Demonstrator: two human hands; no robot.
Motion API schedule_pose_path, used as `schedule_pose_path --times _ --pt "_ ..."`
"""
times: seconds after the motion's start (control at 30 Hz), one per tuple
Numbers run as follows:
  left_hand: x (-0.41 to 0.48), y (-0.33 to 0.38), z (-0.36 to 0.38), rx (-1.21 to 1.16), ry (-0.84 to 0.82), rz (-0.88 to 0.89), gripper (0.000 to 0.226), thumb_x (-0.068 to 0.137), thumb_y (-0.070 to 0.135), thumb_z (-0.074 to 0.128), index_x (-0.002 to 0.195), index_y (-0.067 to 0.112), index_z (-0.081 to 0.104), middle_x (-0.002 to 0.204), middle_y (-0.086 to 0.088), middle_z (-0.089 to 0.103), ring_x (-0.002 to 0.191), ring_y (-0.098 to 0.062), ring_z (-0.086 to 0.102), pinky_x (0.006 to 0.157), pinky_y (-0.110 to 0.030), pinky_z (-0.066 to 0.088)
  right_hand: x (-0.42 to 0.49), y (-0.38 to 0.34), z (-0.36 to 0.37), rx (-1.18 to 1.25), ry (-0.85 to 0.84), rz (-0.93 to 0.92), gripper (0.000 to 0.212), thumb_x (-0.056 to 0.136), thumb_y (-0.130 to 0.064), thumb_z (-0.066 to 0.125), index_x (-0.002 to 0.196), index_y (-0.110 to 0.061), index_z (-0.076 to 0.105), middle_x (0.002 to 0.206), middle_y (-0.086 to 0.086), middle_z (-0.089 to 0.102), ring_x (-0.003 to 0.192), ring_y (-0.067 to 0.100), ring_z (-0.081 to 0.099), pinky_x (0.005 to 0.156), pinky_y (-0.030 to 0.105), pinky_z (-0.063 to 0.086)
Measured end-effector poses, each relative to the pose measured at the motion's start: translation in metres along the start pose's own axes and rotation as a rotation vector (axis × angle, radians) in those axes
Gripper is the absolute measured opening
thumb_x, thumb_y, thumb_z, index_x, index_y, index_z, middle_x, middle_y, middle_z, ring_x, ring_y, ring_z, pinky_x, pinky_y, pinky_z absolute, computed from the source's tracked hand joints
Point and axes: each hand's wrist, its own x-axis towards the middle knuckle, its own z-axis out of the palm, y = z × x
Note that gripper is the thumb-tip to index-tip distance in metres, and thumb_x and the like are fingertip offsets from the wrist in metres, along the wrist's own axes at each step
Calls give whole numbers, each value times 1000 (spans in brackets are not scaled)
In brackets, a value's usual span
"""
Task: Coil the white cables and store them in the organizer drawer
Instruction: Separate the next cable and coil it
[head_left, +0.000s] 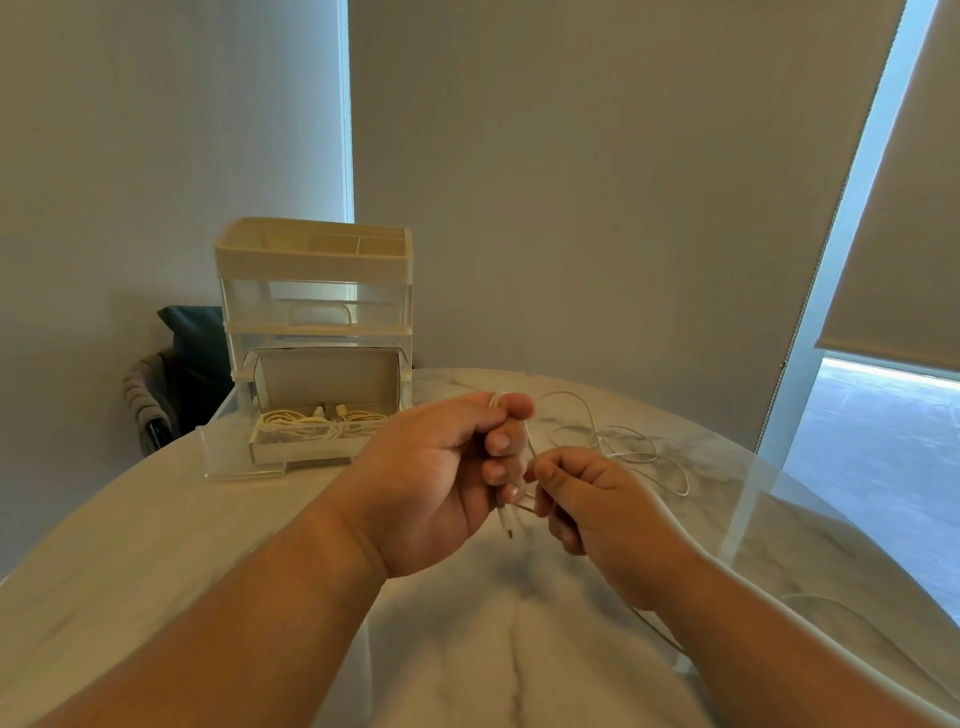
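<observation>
Both hands meet above the middle of the round, white marble-patterned table (156, 545). The left hand (441, 483) is turned palm inward, and its fingers (501, 442) are clenched around a thin white cable (495, 401). The cable passes over the top of the fist beside the thumb and comes out below, where its small plug end (508, 527) hangs just under the fingers. The right hand (597, 499) sits just right of the left, almost touching it, and its fingers (551, 474) pinch the same cable between thumb and forefinger. Beyond and to the right of the fingers, the rest of the cable lies in loose, uneven loops on the table. Another stretch runs beneath the right forearm towards the near right edge.

Beyond and to the left of the fingers stands a cream and clear plastic desk organizer (311, 260) with a divided top tray and stacked drawers. Its lowest clear plastic drawer (234, 462) is pulled out towards the left hand. Inside sits an open pale cardboard box (327, 371) with its lid upright, holding coiled white cables (311, 423) with plugs lying on top.

Well left of the fingers, past the table's edge, is a dark chair with a dark cushion (192, 338). Beige roller blinds (623, 182) hang over the windows behind.
</observation>
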Motion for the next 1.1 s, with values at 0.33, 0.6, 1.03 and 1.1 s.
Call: schedule_pose_path --times 0.33,0.6,1.03,1.1 --pt "7 -3 -2 -266 104 18 15 93 15 41 86 12 54 61 2 41 51 -11 32 57 -27 32 -4 3 12 12 -149 118 36 106 -26 47 78 -24 70 62 1 47 49 11 33 47 23 27" --pt "7 -4 2 -353 176 83 22 100 13 41 103 6 61 81 -9 70 67 -15 65 79 -30 51 -12 -1 18 59 -256 167 47 105 -21 48 68 -35 73 67 4 52 50 10 36 49 22 30" --pt "12 -5 -1 -236 343 158 27 105 7 35 108 6 63 100 -12 76 92 -21 74 87 -33 53 -16 -10 10 23 -324 256 26 102 -9 51 107 -16 76 68 5 58 45 11 36 45 23 31" --pt "13 -5 -3 -212 358 164 28 105 6 35 108 6 63 101 -13 76 94 -21 74 86 -33 53 -18 -13 8 -21 -325 275 24 102 -11 51 105 -16 75 65 2 57 44 11 36 45 23 30"
